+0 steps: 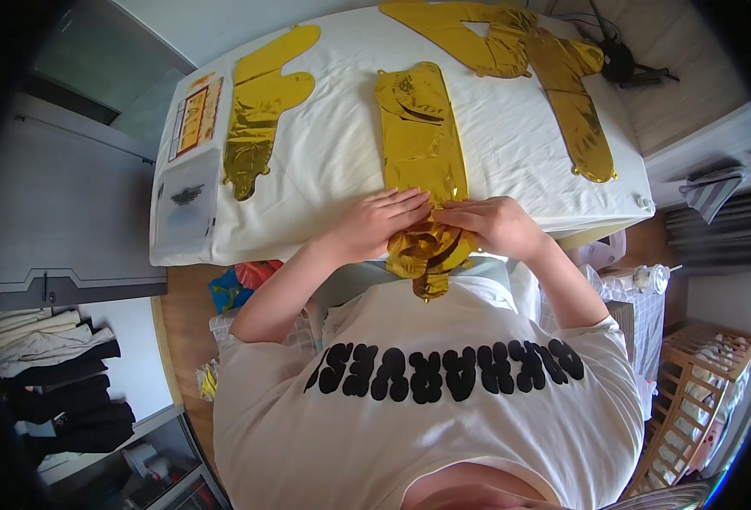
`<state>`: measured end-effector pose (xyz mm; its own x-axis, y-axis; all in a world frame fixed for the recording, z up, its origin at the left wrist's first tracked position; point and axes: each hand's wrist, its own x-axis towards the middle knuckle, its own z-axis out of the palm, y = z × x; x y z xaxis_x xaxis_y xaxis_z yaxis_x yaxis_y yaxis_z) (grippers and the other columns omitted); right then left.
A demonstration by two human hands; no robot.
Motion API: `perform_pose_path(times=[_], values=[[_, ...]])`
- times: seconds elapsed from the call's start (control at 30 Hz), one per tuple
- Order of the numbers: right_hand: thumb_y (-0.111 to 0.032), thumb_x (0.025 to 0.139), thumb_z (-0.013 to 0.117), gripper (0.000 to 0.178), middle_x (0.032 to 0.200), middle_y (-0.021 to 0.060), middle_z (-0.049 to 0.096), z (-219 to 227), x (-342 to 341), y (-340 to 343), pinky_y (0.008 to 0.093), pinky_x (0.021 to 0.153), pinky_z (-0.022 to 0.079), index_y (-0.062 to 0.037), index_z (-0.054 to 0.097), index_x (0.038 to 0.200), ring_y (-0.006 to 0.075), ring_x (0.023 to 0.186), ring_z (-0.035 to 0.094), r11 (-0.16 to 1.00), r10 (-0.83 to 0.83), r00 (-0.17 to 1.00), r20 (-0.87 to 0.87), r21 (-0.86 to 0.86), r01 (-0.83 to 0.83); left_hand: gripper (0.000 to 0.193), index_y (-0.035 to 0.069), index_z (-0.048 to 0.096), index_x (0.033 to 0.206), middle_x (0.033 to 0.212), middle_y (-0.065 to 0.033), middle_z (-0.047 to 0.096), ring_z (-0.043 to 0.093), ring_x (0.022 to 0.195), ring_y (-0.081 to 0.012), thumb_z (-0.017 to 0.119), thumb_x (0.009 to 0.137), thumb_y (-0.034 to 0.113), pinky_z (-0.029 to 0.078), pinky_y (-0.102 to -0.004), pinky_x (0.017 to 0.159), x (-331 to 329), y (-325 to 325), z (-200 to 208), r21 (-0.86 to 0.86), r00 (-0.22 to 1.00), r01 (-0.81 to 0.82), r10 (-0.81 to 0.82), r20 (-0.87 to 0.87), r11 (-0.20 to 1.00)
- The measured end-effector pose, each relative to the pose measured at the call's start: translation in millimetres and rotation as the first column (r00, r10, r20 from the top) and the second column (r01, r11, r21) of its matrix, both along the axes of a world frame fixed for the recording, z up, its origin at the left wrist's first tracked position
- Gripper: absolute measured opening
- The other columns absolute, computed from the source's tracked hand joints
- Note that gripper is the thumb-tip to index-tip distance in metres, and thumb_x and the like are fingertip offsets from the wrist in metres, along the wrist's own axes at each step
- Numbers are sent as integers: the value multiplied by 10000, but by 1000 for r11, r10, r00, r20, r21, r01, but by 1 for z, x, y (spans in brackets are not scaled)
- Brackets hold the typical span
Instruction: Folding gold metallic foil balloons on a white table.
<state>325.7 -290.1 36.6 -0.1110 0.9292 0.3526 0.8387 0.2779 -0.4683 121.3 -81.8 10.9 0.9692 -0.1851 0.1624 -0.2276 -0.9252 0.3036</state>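
A deflated gold foil balloon (422,140) lies lengthwise on the white-covered table in front of me, its near end crumpled and hanging over the edge towards my lap. My left hand (380,221) rests on its left side, fingers stretched out flat over the foil. From the right, my right hand (499,225) presses on the same balloon, its fingers extended towards the left hand. The foil beneath both hands is wrinkled. Another flat gold balloon (261,110) lies to the left, and a larger angular gold balloon (575,93) spreads across the far right.
A white cloth (333,144) covers the table. At its left edge lie a printed card (195,119) and a clear plastic sleeve (187,200). A black stand (622,64) is at the far right corner. A wooden crib (690,391) stands at the lower right, a grey cabinet (61,187) at left.
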Motion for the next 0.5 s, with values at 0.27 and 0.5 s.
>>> perform_pose_path(times=[0.27, 0.5], values=[[-92, 915, 664, 301, 904, 179, 731, 13, 8, 10, 397, 697, 546, -64, 711, 1211, 341, 762, 709, 946, -187, 971, -147, -292, 138, 397, 49, 626, 1358, 1381, -129, 645, 597, 1276, -300, 609, 1042, 288, 461, -398, 1074, 3, -3, 37, -437, 978, -158, 79, -192, 886], [-203, 1031, 618, 253, 764, 187, 659, 19, 16, 25, 381, 660, 482, 11, 701, 1136, 253, 648, 580, 872, -335, 893, -302, -459, 172, 388, 18, 672, 1232, 1107, -115, 751, 704, 996, -196, 800, 902, 180, 534, -339, 915, -3, -4, 20, -694, 928, -328, 357, -108, 641]])
